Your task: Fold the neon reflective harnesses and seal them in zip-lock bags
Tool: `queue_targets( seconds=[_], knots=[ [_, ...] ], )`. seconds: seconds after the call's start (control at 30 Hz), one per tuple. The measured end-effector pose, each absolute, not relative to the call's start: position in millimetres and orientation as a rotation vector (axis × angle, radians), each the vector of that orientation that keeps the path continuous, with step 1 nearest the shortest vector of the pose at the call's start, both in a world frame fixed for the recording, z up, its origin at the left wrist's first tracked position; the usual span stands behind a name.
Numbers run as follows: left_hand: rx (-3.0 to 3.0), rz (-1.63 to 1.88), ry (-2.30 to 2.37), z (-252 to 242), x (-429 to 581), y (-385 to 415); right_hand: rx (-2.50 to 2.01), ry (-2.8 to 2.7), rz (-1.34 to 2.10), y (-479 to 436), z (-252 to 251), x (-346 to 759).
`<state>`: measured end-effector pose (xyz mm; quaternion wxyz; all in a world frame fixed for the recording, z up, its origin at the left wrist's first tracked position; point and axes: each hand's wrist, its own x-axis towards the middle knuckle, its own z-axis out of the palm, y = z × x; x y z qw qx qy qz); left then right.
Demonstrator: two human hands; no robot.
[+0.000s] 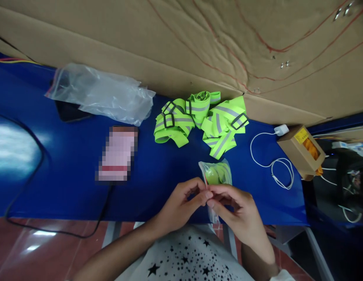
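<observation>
Left hand (184, 203) and right hand (236, 210) pinch the edge of a small, shiny, see-through bag (206, 169), low and right of the frame's middle. It has a thin red line (205, 180), and a bright yellow-green strap (218, 174) is curled inside.

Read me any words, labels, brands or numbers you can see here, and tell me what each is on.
None can be read.
Yellow label on the cardboard box: too small and blurred.
Pixelated screen: nothing legible.
Plastic bag in the fingers: no lettering visible.
</observation>
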<state>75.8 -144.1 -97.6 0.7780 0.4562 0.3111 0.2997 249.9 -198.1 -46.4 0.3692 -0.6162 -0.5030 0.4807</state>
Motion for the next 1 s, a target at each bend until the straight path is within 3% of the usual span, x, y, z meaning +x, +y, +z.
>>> queue_targets(
  seconds=[0.27, 0.47, 0.6, 0.73, 0.9, 1.0],
  knots=[
    [1.110, 0.632, 0.641, -94, 72, -140, -1.461, -1.176, 1.370, -198, -56, 255],
    [1.298, 0.762, 0.733, -98, 72, -150, -1.682, -1.447, 0.862, -206, -59, 244],
    [1.212, 0.901, 0.715, -103, 75, -161, -1.821, -1.278, 0.524, -207, -66, 269],
    [0.877, 0.935, 0.563, -101, 74, -158, -1.772, -0.996, 0.635, -201, -85, 302],
    [0.391, 0.868, 0.489, -83, 67, -141, -1.760, -1.062, 1.136, -194, -104, 298],
    [0.303, 0.919, 0.521, -73, 61, -134, -1.700, -1.061, 1.010, -187, -92, 291]
  ],
)
